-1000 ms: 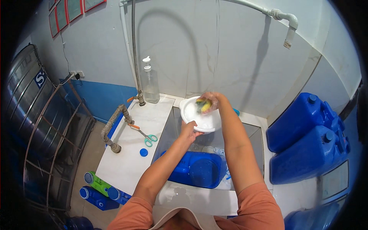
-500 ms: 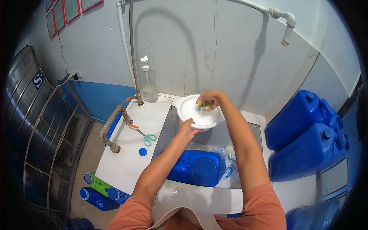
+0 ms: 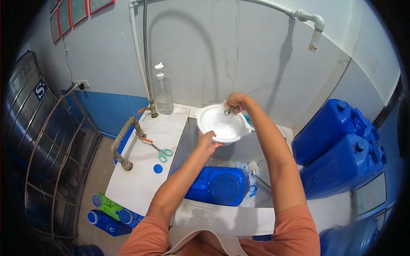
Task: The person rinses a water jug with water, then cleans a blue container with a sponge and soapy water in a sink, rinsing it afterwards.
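My left hand (image 3: 208,143) grips a white plastic basin (image 3: 217,128) at its near left rim, holding it tilted above the sink (image 3: 274,149). At the basin's far right, my right hand (image 3: 235,101) is closed on a yellow and green sponge (image 3: 228,112), mostly hidden by my fingers. White suds coat the basin's inside. Beneath it, a blue jug (image 3: 215,185) lies in the sink beside a long-handled tool (image 3: 260,180) and other items I cannot make out. Teal scissors (image 3: 164,154) and a blue cap (image 3: 157,168) rest on the left counter.
Faucets (image 3: 121,153) and a pump bottle (image 3: 163,96) stand on the left counter. Blue jerrycans (image 3: 329,132) line the right side. A caged steel tank (image 3: 40,128) stands left, with green and blue containers (image 3: 111,207) on the floor. Pipes (image 3: 316,27) run along the wall.
My right hand has moved up toward the basin's far rim, with the sponge now largely hidden. The basin has shifted slightly, and more of the long-handled tool in the sink shows.
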A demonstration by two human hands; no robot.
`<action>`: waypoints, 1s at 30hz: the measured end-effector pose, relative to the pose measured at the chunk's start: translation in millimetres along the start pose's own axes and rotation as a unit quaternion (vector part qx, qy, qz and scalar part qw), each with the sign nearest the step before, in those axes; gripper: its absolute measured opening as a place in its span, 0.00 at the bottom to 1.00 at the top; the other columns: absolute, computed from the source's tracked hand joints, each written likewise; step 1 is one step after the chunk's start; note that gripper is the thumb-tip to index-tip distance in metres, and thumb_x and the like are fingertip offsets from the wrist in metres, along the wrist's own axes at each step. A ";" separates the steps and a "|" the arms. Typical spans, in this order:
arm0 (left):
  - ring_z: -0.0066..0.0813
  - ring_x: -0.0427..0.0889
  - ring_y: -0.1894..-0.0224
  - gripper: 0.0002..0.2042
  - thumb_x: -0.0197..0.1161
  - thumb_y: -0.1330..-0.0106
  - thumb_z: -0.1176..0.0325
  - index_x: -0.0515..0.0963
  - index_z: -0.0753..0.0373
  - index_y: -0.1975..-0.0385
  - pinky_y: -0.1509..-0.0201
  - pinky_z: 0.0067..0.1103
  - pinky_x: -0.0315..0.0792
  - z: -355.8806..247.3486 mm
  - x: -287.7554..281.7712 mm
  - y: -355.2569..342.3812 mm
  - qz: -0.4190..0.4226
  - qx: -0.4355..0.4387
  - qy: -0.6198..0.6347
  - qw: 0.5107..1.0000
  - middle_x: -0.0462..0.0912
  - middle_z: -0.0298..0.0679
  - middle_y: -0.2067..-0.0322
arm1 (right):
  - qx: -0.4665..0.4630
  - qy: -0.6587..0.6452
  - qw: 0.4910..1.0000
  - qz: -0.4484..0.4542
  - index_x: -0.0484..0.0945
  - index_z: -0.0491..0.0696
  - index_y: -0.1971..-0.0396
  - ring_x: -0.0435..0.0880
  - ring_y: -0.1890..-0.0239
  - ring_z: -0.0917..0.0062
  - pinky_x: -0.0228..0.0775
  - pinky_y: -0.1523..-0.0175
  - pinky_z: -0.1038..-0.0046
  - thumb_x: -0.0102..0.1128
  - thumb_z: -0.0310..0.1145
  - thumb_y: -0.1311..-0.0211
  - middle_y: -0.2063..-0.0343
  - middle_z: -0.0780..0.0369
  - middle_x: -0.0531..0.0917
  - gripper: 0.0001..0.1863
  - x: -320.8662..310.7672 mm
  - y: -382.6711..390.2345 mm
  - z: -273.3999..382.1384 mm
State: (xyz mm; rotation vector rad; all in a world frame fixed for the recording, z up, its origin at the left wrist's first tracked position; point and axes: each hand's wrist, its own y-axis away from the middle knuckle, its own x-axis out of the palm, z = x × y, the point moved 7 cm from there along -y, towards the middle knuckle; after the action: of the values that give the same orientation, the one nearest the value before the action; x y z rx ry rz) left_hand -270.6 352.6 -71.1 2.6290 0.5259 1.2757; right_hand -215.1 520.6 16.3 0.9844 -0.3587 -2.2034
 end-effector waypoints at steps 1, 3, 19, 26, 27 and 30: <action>0.59 0.67 0.48 0.34 0.45 0.54 0.84 0.49 0.58 0.42 0.57 0.54 0.72 -0.1 3.2 3.0 0.003 0.000 0.000 1.000 0.59 0.55 0.46 | -0.014 -0.006 1.000 0.000 0.77 0.44 0.76 0.75 0.83 0.76 0.68 0.79 0.73 0.46 0.22 0.48 0.83 0.61 0.76 0.08 1.6 -1.3 -2.0; 0.59 0.68 0.48 0.34 0.45 0.54 0.84 0.49 0.57 0.42 0.58 0.53 0.72 -1.1 8.0 8.0 0.008 0.002 -0.001 1.000 0.59 0.55 0.46 | -0.043 -0.019 0.999 0.001 0.78 0.44 0.73 0.77 0.80 0.74 0.68 0.78 0.72 0.46 0.21 0.50 0.81 0.59 0.78 0.10 12.8 -6.5 -10.2; 0.56 0.71 0.50 0.35 0.45 0.55 0.85 0.50 0.56 0.42 0.60 0.49 0.76 6.7 -6.3 10.0 0.012 0.012 -0.009 1.000 0.62 0.53 0.49 | -0.102 0.173 0.973 0.113 0.65 0.47 0.47 0.78 0.60 0.68 0.71 0.52 0.64 0.50 0.34 0.47 0.53 0.54 0.73 0.25 61.8 -16.8 -49.7; 0.55 0.72 0.52 0.34 0.46 0.55 0.84 0.52 0.57 0.43 0.62 0.48 0.77 13.2 -9.0 8.3 0.017 0.011 0.004 1.000 0.64 0.52 0.50 | 0.131 -0.232 0.963 0.047 0.68 0.42 0.61 0.80 0.68 0.67 0.80 0.68 0.69 0.49 0.37 0.43 0.65 0.55 0.76 0.15 33.6 6.8 -50.9; 0.55 0.73 0.53 0.33 0.46 0.56 0.84 0.53 0.58 0.43 0.63 0.47 0.77 12.8 -6.3 9.8 0.016 0.013 0.001 1.000 0.64 0.52 0.51 | 0.114 -0.247 0.962 0.034 0.69 0.42 0.63 0.81 0.69 0.66 0.80 0.69 0.69 0.48 0.37 0.43 0.66 0.55 0.76 0.14 31.2 7.4 -50.1; 0.54 0.73 0.53 0.34 0.46 0.56 0.84 0.53 0.58 0.43 0.64 0.47 0.77 12.0 -5.0 9.4 0.019 0.014 0.003 1.000 0.65 0.52 0.51 | 0.082 -0.234 0.968 0.046 0.70 0.43 0.67 0.82 0.71 0.65 0.80 0.70 0.70 0.49 0.37 0.44 0.68 0.55 0.77 0.12 31.9 4.0 -40.7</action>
State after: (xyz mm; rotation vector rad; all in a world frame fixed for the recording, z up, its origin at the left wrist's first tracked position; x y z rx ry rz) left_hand -261.7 342.0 -79.3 2.6703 0.5010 1.2975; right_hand -198.4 496.8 -26.7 0.5022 -0.7965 -2.3329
